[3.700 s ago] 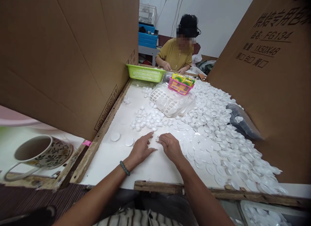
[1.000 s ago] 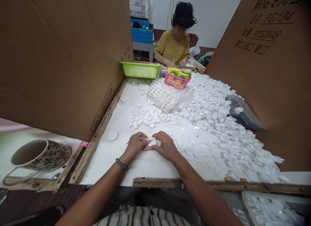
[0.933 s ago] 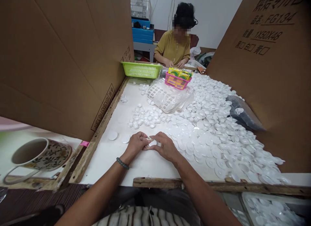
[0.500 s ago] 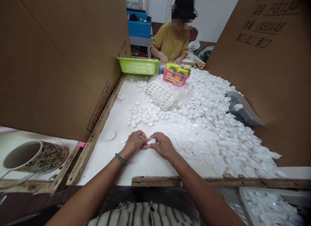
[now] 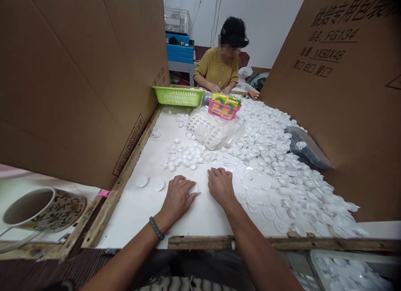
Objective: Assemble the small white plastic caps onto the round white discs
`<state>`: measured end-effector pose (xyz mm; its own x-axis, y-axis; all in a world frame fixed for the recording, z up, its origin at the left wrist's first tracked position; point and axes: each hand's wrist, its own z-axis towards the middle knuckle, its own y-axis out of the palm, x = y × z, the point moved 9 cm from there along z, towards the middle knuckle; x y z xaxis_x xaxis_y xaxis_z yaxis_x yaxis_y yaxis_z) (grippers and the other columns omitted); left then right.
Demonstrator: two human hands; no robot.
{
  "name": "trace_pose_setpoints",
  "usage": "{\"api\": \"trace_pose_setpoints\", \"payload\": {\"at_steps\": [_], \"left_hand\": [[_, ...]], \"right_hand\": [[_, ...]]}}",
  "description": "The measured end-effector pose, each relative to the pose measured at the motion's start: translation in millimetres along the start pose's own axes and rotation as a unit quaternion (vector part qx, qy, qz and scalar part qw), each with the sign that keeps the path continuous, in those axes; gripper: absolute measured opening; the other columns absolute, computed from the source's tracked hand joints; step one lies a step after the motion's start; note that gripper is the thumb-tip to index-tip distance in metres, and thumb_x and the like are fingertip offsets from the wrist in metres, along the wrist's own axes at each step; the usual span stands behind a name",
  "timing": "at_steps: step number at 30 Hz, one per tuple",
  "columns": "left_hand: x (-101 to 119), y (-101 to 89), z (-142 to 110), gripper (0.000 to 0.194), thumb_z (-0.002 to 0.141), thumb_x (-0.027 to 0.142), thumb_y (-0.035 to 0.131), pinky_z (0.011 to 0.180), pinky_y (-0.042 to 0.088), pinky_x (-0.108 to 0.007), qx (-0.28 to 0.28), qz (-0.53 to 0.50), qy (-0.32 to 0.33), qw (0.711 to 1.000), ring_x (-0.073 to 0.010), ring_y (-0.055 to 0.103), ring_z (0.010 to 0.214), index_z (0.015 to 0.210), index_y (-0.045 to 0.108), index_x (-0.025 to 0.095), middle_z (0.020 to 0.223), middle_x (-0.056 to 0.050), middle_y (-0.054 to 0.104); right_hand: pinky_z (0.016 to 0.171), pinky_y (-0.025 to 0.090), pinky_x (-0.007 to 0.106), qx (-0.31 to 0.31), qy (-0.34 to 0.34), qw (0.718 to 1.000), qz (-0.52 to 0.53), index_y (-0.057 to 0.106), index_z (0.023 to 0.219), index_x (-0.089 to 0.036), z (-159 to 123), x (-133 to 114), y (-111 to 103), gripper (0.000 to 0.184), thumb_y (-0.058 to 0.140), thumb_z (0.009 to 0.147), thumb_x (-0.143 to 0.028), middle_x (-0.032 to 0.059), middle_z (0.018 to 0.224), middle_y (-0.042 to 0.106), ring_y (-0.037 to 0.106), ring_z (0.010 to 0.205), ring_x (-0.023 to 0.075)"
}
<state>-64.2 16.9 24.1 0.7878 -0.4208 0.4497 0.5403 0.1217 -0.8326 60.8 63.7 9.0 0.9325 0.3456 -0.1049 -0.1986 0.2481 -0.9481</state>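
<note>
My left hand (image 5: 179,196) rests low over the white tabletop, its fingers and thumb curved around a white disc (image 5: 192,189) that shows partly between them. To the right, my right hand (image 5: 221,185) is at the edge of the spread of flat white discs (image 5: 260,180). Its fingers are curled together and point down; whatever is under the fingertips is hidden. Two single white discs, a nearer one (image 5: 158,184) and a farther one (image 5: 141,181), lie left of my left hand. Beyond both hands sits a cluster of small white domed pieces (image 5: 183,154).
Tall cardboard sheets, left (image 5: 81,86) and right (image 5: 347,128), flank the table. Farther back are a pink basket (image 5: 224,111) of yellow packets, a plastic bag (image 5: 209,130) and a green basket (image 5: 178,97). A patterned mug (image 5: 62,209) stands left. A co-worker (image 5: 217,67) sits opposite.
My hands have come apart from the white piece they held together. My right hand has moved right toward the discs, while my left hand has turned palm-down to the table.
</note>
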Motion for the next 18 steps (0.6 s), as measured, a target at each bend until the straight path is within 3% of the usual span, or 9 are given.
{"api": "trace_pose_setpoints", "payload": {"at_steps": [3, 5, 8, 11, 15, 18], "left_hand": [[-12.4, -6.1, -5.8, 0.020, 0.082, 0.028, 0.051, 0.087, 0.034, -0.046, 0.025, 0.065, -0.022, 0.997, -0.0279, 0.048, 0.102, 0.098, 0.061, 0.021, 0.091, -0.006, 0.065], [-27.1, -17.6, -13.6, 0.020, 0.082, 0.027, 0.051, 0.087, 0.032, -0.048, 0.055, 0.106, -0.050, 0.992, -0.0291, 0.048, 0.101, 0.097, 0.061, 0.019, 0.090, -0.008, 0.065], [-48.1, -37.1, -25.4, 0.022, 0.082, 0.028, 0.050, 0.085, 0.033, -0.050, 0.094, 0.153, -0.096, 0.979, -0.0308, 0.048, 0.101, 0.097, 0.062, 0.018, 0.096, -0.011, 0.064], [-49.4, -47.4, -28.4, 0.026, 0.083, 0.029, 0.049, 0.086, 0.035, -0.050, 0.128, 0.163, -0.103, 0.973, -0.0313, 0.045, 0.104, 0.103, 0.060, 0.017, 0.109, -0.012, 0.060], [-22.5, -24.7, -12.4, 0.027, 0.084, 0.029, 0.049, 0.088, 0.041, -0.042, 0.086, 0.066, -0.030, 0.994, -0.0256, 0.047, 0.102, 0.107, 0.057, 0.017, 0.109, -0.010, 0.059], [-13.7, -0.6, 1.0, 0.041, 0.081, 0.036, 0.055, 0.084, 0.044, -0.038, 0.034, -0.003, -0.037, 0.999, -0.0241, 0.049, 0.097, 0.116, 0.051, 0.016, 0.107, -0.010, 0.060]], "right_hand": [[0.073, 0.035, 0.037, -0.013, -0.053, 0.998, -0.013, 0.062, 0.087, -0.017, -1.6, -9.9, 6.0, 0.027, 0.041, 0.078, -0.002, 0.0091, 0.086, 0.064, 0.050, 0.083, 0.0225], [0.071, 0.037, 0.035, 0.001, -0.064, 0.998, 0.014, 0.062, 0.090, -0.018, -1.8, -13.8, 5.0, 0.030, 0.040, 0.079, -0.001, 0.0083, 0.085, 0.065, 0.051, 0.080, 0.0215], [0.071, 0.043, 0.032, 0.032, -0.047, 0.992, 0.115, 0.061, 0.106, -0.019, 0.4, -14.2, 1.7, 0.037, 0.038, 0.081, -0.003, 0.0067, 0.091, 0.067, 0.054, 0.082, 0.0199], [0.074, 0.048, 0.031, 0.043, -0.005, 0.970, 0.239, 0.061, 0.109, -0.021, 3.5, -11.7, 4.2, 0.035, 0.039, 0.085, -0.009, 0.0050, 0.094, 0.068, 0.059, 0.086, 0.0184], [0.075, 0.050, 0.032, 0.005, 0.078, 0.920, 0.384, 0.065, 0.103, -0.021, 4.6, -6.8, 16.6, 0.025, 0.050, 0.084, -0.023, 0.0036, 0.091, 0.070, 0.063, 0.082, 0.0180], [0.073, 0.051, 0.031, -0.026, 0.125, 0.876, 0.465, 0.067, 0.101, -0.021, 2.5, -4.0, 23.2, 0.025, 0.054, 0.081, -0.029, 0.0025, 0.089, 0.070, 0.064, 0.079, 0.0177]]}}
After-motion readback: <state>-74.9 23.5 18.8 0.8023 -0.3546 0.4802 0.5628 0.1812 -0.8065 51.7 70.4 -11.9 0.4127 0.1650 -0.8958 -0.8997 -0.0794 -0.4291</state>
